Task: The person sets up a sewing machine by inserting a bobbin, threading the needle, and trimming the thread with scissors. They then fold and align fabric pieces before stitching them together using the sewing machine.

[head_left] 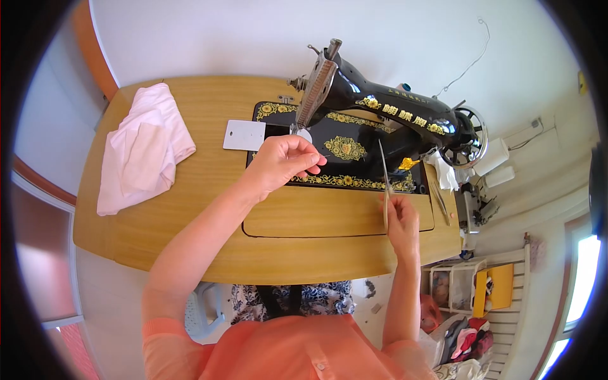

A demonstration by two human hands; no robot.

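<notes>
My left hand (286,163) is raised in front of the needle end of a black sewing machine (392,104) with gold flower patterns. Its thumb and forefinger are pinched together; whatever may be between them is too fine to make out. My right hand (401,227), further right over the table's front part, grips a pair of scissors (385,170) by the handles, with the blades pointing up and away from me. Under the machine's arm lies its black, flower-decorated bed (345,148). A pale metal slide plate (244,135) sticks out on the left of the bed.
Folded pale pink cloth (147,149) lies on the left of the wooden table (209,253). A yellow ribbon-like piece (408,163) sits near the machine's base, and tweezers (438,196) rest by the right edge. The handwheel (468,139) juts out at right. A shelf with a yellow box (497,286) stands below right.
</notes>
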